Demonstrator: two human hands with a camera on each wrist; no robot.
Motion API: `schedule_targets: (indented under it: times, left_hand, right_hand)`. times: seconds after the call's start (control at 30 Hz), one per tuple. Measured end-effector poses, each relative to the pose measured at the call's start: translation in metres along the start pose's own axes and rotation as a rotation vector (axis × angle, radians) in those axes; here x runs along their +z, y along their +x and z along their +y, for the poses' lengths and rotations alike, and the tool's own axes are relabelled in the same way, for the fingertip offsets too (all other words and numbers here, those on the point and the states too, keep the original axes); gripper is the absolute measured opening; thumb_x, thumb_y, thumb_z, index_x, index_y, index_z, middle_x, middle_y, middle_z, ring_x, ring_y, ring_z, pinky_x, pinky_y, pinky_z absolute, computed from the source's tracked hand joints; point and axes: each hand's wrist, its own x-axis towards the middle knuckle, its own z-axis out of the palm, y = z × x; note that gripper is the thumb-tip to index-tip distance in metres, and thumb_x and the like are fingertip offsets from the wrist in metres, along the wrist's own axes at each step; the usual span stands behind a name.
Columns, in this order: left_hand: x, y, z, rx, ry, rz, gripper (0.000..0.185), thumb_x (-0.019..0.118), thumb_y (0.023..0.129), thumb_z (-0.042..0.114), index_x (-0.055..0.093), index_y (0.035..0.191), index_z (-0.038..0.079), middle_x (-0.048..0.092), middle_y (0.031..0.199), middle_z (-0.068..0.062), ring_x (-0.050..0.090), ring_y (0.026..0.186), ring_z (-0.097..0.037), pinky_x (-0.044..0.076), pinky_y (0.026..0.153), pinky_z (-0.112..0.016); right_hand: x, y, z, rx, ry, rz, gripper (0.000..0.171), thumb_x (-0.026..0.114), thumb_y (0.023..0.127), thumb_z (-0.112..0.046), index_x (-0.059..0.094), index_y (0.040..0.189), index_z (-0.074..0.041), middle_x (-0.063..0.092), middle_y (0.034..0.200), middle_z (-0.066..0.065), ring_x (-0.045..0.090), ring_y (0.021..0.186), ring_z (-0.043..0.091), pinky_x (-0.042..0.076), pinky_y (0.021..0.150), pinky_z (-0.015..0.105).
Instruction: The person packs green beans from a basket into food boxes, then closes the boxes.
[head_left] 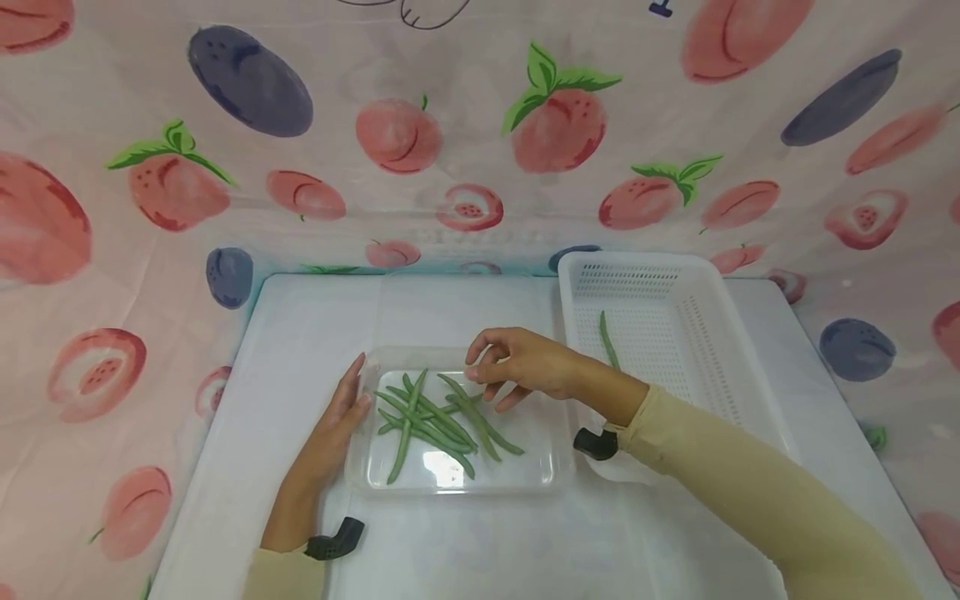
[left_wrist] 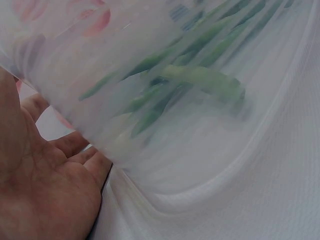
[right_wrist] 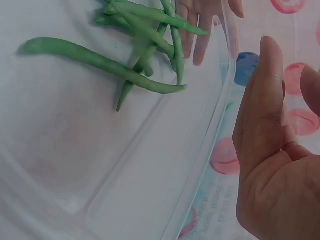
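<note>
A clear plastic tray (head_left: pixel 534 475) sits mid-table with several green beans (head_left: pixel 431 421) piled in its left half. My left hand (head_left: pixel 337 421) lies flat with straight fingers against the tray's left wall. In the left wrist view the palm (left_wrist: pixel 45 195) meets that wall (left_wrist: pixel 200 165), and the beans (left_wrist: pixel 200 77) show blurred through it. My right hand (head_left: pixel 517 367) hovers over the tray's far right part with loosely bent fingers. In the right wrist view this hand (right_wrist: pixel 270 150) holds nothing, and the beans (right_wrist: pixel 135 50) lie apart from it.
A white perforated basket (head_left: pixel 723 350) stands to the right of the tray with one green bean (head_left: pixel 607 340) in it. Both rest on a white table surface (head_left: pixel 300 333). A fruit-print cloth (head_left: pixel 480 125) hangs behind and around the table.
</note>
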Motion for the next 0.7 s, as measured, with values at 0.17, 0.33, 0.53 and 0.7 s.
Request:
schedule_targets:
  times: [0.17,0.33,0.53,0.7]
  left_hand:
    - [0.001,0.0,0.001,0.011,0.002,0.0,0.063,0.04,0.11,0.03,0.008,0.165,0.035,0.0,0.174,-0.001,-0.004,0.16,-0.037,0.008,0.116,-0.077]
    - [0.001,0.0,0.001,0.009,0.0,0.001,0.063,0.04,0.11,0.031,0.009,0.164,0.037,0.0,0.174,-0.001,-0.005,0.16,-0.036,0.007,0.117,-0.077]
    - [0.0,0.0,0.001,0.0,0.008,0.004,0.063,0.041,0.11,0.029,0.01,0.164,0.041,0.0,0.174,-0.004,-0.005,0.159,-0.037,0.007,0.116,-0.078]
    - [0.0,-0.001,0.001,-0.006,0.016,0.006,0.063,0.041,0.11,0.03,0.01,0.163,0.042,0.0,0.174,-0.004,-0.005,0.159,-0.038,0.008,0.115,-0.079]
  right_hand:
    - [-0.009,-0.006,0.003,-0.011,0.012,0.016,0.029,0.073,0.096,-0.022,0.061,0.118,-0.009,0.064,0.096,0.01,0.072,0.085,0.027,0.064,0.073,0.046]
    - [-0.023,-0.019,0.003,-0.012,0.023,0.048,0.033,0.072,0.097,-0.022,0.059,0.122,-0.006,0.064,0.098,0.012,0.072,0.087,0.027,0.064,0.075,0.048]
    - [-0.048,-0.038,0.007,0.002,0.028,0.115,0.041,0.071,0.098,-0.024,0.054,0.129,-0.003,0.065,0.105,0.012,0.072,0.093,0.029,0.063,0.079,0.047]
    - [-0.072,-0.052,0.011,-0.023,0.054,0.16,0.04,0.068,0.099,-0.023,0.051,0.129,-0.003,0.066,0.106,0.009,0.071,0.093,0.027,0.063,0.081,0.044]
